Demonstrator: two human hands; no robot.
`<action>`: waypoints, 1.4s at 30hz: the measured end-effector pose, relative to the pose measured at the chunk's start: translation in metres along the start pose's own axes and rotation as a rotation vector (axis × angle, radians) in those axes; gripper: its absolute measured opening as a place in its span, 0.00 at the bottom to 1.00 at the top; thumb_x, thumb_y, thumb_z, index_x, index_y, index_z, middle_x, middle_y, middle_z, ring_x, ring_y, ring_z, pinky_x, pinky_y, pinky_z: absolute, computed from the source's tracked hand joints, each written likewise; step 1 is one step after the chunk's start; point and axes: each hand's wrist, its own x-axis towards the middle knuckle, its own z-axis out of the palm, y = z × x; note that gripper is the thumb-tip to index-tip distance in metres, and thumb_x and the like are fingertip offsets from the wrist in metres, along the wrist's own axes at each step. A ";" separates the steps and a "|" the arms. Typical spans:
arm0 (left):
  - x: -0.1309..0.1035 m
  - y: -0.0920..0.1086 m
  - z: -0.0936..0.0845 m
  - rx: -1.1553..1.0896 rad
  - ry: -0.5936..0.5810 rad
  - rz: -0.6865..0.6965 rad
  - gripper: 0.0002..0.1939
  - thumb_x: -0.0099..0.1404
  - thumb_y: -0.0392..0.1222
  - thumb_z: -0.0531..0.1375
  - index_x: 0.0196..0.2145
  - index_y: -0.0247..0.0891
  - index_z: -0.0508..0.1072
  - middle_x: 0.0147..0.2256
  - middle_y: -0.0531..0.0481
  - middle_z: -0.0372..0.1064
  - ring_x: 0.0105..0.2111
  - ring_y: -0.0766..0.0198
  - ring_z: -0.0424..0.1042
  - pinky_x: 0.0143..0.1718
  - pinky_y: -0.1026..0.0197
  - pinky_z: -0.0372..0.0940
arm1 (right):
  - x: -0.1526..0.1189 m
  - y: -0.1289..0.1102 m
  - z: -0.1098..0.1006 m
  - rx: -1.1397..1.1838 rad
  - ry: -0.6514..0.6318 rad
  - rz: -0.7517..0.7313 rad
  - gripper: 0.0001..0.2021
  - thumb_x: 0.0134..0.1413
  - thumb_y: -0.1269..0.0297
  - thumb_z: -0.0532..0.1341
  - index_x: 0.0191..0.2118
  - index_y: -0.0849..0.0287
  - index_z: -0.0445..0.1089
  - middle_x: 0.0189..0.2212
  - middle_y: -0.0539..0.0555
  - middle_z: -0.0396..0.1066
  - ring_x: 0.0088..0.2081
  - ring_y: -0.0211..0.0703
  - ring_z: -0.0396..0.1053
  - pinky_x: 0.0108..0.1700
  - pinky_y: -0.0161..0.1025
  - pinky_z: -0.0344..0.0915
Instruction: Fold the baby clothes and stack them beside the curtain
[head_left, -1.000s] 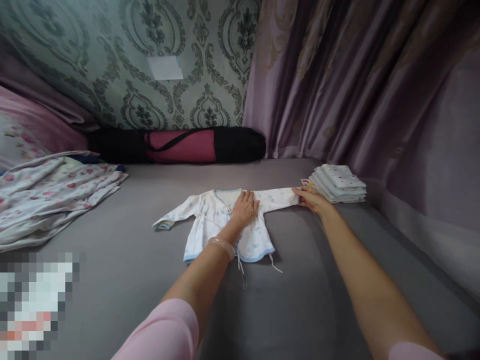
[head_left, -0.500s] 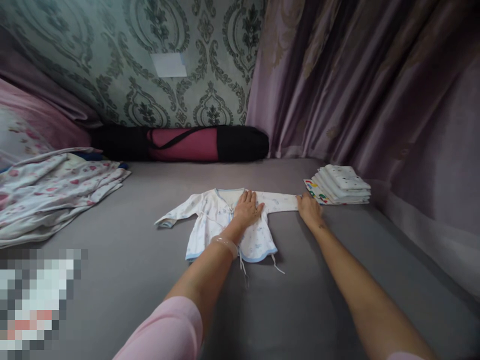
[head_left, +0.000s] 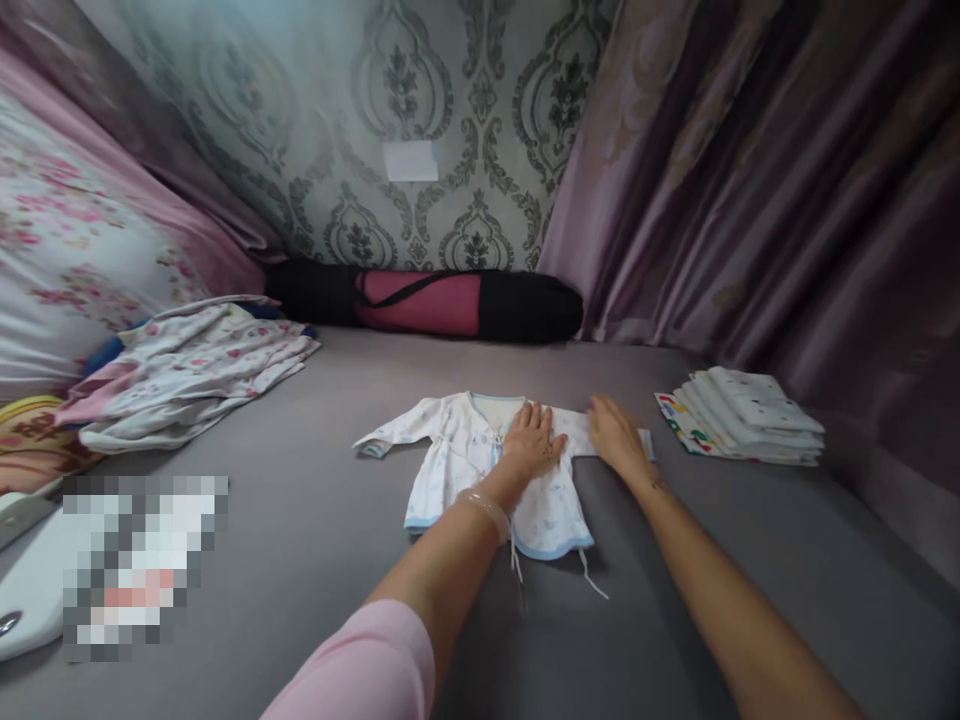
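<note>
Shirt (head_left: 450, 450) on sheet (head_left: 300, 560), clothes pile (head_left: 202, 360) left, cloth stack (head_left: 757, 410) right, bag (head_left: 420, 302) behind.

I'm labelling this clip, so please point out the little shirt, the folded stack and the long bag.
Little shirt (head_left: 441, 475): head view, on its front.
Folded stack (head_left: 765, 400): head view, on its top cloth.
Long bag (head_left: 442, 312): head view, on its pink middle section.

On my feed, a flat grey cloth surface (head_left: 300, 600) carried a small white, blue-trimmed shirt (head_left: 442, 470) at centre, a folded white cloth stack (head_left: 772, 415) at right, a long black-and-magenta bag (head_left: 427, 300) above centre, and crumpled pink-patterned white fabric (head_left: 206, 365) at left.
</note>
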 end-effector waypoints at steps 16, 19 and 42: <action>0.000 -0.003 0.003 0.047 0.050 0.039 0.32 0.70 0.49 0.44 0.65 0.27 0.54 0.65 0.32 0.50 0.65 0.44 0.48 0.62 0.40 0.48 | -0.004 -0.017 0.045 -0.014 -0.258 0.006 0.32 0.67 0.54 0.34 0.68 0.70 0.45 0.68 0.62 0.42 0.68 0.48 0.37 0.68 0.47 0.36; -0.001 -0.003 0.003 0.041 0.052 0.028 0.33 0.70 0.53 0.43 0.65 0.28 0.54 0.65 0.33 0.49 0.66 0.46 0.47 0.62 0.43 0.48 | -0.008 -0.010 0.041 -0.088 -0.266 0.026 0.33 0.66 0.54 0.34 0.68 0.72 0.45 0.68 0.62 0.41 0.69 0.51 0.37 0.67 0.50 0.36; 0.007 -0.009 -0.037 -0.338 -0.145 -0.035 0.36 0.69 0.54 0.49 0.65 0.23 0.52 0.65 0.31 0.47 0.66 0.50 0.47 0.64 0.53 0.48 | -0.043 0.079 0.020 -0.136 -0.078 0.201 0.33 0.65 0.56 0.38 0.65 0.79 0.48 0.65 0.71 0.48 0.66 0.55 0.46 0.65 0.49 0.44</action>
